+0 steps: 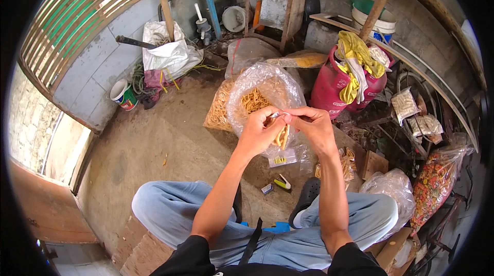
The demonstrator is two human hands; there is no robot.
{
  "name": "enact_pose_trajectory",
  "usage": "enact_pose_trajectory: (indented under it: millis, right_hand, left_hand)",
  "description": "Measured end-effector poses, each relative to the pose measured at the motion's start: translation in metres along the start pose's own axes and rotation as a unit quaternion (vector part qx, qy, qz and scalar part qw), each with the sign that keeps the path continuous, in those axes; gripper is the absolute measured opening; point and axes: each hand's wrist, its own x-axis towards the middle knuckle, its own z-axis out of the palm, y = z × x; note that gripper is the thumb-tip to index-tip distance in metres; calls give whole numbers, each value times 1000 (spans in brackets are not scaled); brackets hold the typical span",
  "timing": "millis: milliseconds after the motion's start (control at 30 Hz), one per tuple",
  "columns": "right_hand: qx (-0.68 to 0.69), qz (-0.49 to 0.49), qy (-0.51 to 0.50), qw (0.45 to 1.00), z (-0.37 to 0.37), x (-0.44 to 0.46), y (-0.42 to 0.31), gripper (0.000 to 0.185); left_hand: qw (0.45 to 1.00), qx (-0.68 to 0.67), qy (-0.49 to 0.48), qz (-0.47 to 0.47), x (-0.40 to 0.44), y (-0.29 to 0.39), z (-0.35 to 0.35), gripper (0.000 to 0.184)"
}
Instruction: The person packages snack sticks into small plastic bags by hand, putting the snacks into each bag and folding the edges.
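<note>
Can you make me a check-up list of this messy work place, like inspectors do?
Surface: concrete floor, stained, with a few crumbs.
Job's things: small clear bag holding yellowish sticks; behind it, big open plastic bag with more.
Clutter: green-and-white item and little blue-and-white item on the floor, too small to name.
Hands: left hand and right hand pinch the small bag's top.
Cables: no sure cable; greenish coil by the wall, rope or hose, cannot tell.
Surroundings: yellow cloth draped over pink cylinders.
</note>
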Motion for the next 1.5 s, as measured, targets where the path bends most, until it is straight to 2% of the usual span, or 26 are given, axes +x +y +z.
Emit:
enact_pose_trajectory:
  millis: [133, 200, 367, 400, 433, 500, 633, 767, 933, 1000, 1133, 1300, 1333, 1400, 1433, 1467, 1500]
  right_hand:
    - [-11, -23, 10, 1000, 0, 2, 7, 15]
    - [-10, -32, 18, 999, 2, 2, 7, 15]
    - [-33, -30, 58, 997, 9, 1, 6, 12]
    - [-38, -78, 56, 995, 10, 3, 14, 14]
    - [-38, -78, 55, 995, 10, 4, 19, 14]
    - [-152, -169, 49, 973, 10, 6, 20, 19]
    - [-206, -207, 11, 956, 13, 3, 7, 26]
    - [-238, -265, -12, 934, 13, 4, 9, 32]
    - [-270, -287, -36, 918, 7, 6, 11, 38]
    - [-306, -362, -29, 880, 7, 8, 12, 41]
    - [-331, -387, -16, 861, 8, 6, 8, 41]
    - [-352, -421, 6, 836, 8, 7, 6, 41]
    - [-352, -421, 6, 836, 7, 7, 8, 41]
    - [-191, -290, -19, 938, 5, 6, 10, 28]
    - [-191, -291, -20, 937, 6, 6, 8, 28]
    - [-66, -188, -10, 980, 7, 5, 5, 21]
    - [60, -79, 1, 995, 8, 5, 4, 16]
  left_hand:
    - [1000, 2, 1, 1, -1, 6, -1, 15]
    - [984, -176, -7, -35, 1, 1, 0, 14]
    - [992, -123, -11, -30, 4, -8, -2, 14]
    - [993, -116, -1, -34, 4, -8, -2, 14]
    - [993, -107, 8, -39, 4, -8, -3, 13]
    - [992, -120, 21, -31, 6, -13, -1, 12]
    - [978, -196, 40, -50, 5, -12, -3, 11]
    - [972, -216, 59, -72, 7, -15, -9, 11]
    - [948, -289, 1, -136, 4, -2, -22, 13]
    - [947, -292, -10, -135, 4, -4, -26, 14]
    - [935, -322, -63, -138, 1, 5, -33, 19]
    - [947, -300, -56, -102, 2, 2, -29, 20]
    - [951, -287, -60, -96, 2, 2, -29, 19]
    - [966, -245, -51, -63, 4, -1, -28, 20]
    - [978, -203, -41, -28, 4, -2, -27, 20]
    - [978, -203, -40, -27, 5, -1, -26, 20]
    - [989, -149, -20, 2, 5, 0, -24, 19]
